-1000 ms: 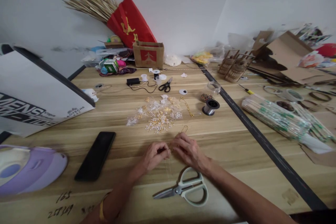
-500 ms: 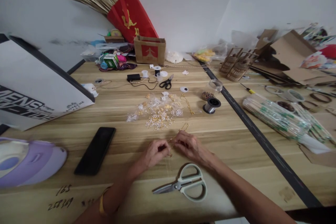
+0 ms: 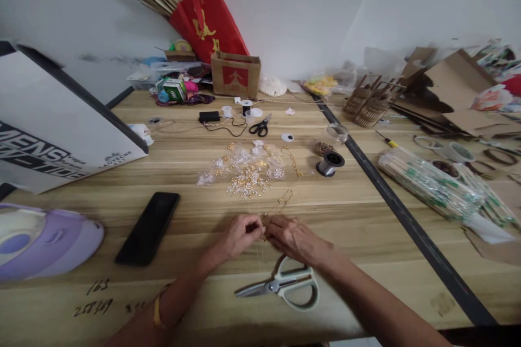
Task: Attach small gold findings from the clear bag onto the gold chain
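Note:
My left hand (image 3: 243,235) and my right hand (image 3: 291,235) meet over the wooden table, fingertips pinched close together. Between them runs a thin gold beaded chain (image 3: 284,199), whose far end lies on the wood beyond my right fingers. A fine clear thread hangs below my left fingertips; which hand grips it is hard to see. Just beneath the hands rest pale-handled scissors (image 3: 280,285), blades pointing left. Beyond the hands spreads a pile of small gold and clear beads (image 3: 249,180) with little plastic bags (image 3: 240,158). A second gold chain (image 3: 293,162) lies at its right.
A black phone (image 3: 148,229) and a purple and white appliance (image 3: 51,241) are at left, below a large white box (image 3: 61,124). A wire spool (image 3: 330,164) stands right of the beads. Bundled sticks in plastic (image 3: 427,184) lie farther right. Black scissors (image 3: 260,126) sit at the back.
My right hand has come down and left, closer to my left fingertips. More of the gold chain shows beyond it. The left hand stays nearly in place.

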{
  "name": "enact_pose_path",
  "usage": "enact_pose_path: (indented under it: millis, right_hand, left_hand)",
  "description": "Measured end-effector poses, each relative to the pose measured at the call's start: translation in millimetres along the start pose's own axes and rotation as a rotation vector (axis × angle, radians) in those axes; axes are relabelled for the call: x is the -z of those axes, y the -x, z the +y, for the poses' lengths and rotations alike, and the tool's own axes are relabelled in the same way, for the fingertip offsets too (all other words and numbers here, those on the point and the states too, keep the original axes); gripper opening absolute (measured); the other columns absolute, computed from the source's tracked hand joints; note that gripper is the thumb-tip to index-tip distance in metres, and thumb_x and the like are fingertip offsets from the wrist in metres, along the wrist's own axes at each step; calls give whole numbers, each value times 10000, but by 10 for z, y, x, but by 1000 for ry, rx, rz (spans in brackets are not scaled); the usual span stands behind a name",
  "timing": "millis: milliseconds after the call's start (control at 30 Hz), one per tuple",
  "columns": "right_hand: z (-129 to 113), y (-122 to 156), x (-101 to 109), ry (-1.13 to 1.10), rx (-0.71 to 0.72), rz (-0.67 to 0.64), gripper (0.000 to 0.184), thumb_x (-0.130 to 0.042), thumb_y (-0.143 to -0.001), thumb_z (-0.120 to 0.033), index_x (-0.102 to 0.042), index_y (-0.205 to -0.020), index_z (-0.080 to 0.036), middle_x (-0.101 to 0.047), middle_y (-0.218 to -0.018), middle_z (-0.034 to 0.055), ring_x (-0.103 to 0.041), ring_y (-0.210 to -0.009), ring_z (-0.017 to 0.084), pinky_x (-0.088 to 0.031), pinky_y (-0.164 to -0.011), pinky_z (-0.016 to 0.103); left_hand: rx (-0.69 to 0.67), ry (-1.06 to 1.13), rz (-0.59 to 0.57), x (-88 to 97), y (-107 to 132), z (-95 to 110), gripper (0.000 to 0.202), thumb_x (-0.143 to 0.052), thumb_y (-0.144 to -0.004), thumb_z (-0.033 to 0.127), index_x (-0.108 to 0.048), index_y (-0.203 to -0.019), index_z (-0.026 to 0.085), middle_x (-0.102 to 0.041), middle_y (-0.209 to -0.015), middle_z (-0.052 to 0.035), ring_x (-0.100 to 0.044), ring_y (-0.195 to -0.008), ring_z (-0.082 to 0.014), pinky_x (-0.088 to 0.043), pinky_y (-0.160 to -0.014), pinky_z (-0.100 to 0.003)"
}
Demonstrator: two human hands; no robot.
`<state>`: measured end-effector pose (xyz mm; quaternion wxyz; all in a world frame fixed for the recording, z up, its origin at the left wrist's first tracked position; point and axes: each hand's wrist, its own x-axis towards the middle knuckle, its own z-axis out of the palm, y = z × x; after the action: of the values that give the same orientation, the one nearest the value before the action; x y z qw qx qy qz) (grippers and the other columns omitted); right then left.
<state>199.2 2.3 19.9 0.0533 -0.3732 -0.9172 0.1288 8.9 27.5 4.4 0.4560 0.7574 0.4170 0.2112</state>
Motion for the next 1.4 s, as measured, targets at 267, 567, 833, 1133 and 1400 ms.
enact_pose_path:
  millis: [267,567,833,1133,1400]
  right_hand:
    - [-28,32,-74,134,74,57,172,-453,-854,-37,-527,-972,-138,-585,-899,100,-565,-771,194,-416,-565,258]
    - [71,29,6,-172,-7,66,119,-371,-949,-180,-466,-878,-173,-558,-833,54,-538,-687,153,-416,-614,256]
    - [32,40,117,-320,-47,31,87,-389,-942,-174,-475,-943,-177,-586,-828,34,-555,-694,144,-416,-641,242]
    - [-7,21,179,-494,-9,104,144,-406,-947,-172,-548,-926,-186,-601,-846,24,-562,-711,117,-433,-681,216]
    - [50,36,206,-594,-55,164,128,-451,-934,-211,-565,-902,-162,-617,-846,39,-575,-739,121,-435,-664,218]
  left_hand:
    - [28,74,-8,12,15,12,219,-508,-797,273,-585,-641,140,-577,-601,4,-491,-573,-115,-359,-547,-212]
    - [101,339,3,24,-16,-12,257,-563,-765,342,-552,-613,134,-563,-569,-6,-512,-555,-113,-408,-546,-219]
    - [164,587,-26,34,-7,6,365,-628,-725,485,-554,-703,128,-580,-575,3,-534,-515,-96,-427,-518,-214]
    - [160,658,-106,-60,-32,-47,383,-639,-724,503,-528,-691,137,-647,-574,-24,-574,-502,-106,-444,-520,-223]
    - [187,692,-115,9,-25,54,339,-639,-745,452,-555,-718,124,-641,-581,-15,-578,-508,-98,-430,-511,-205]
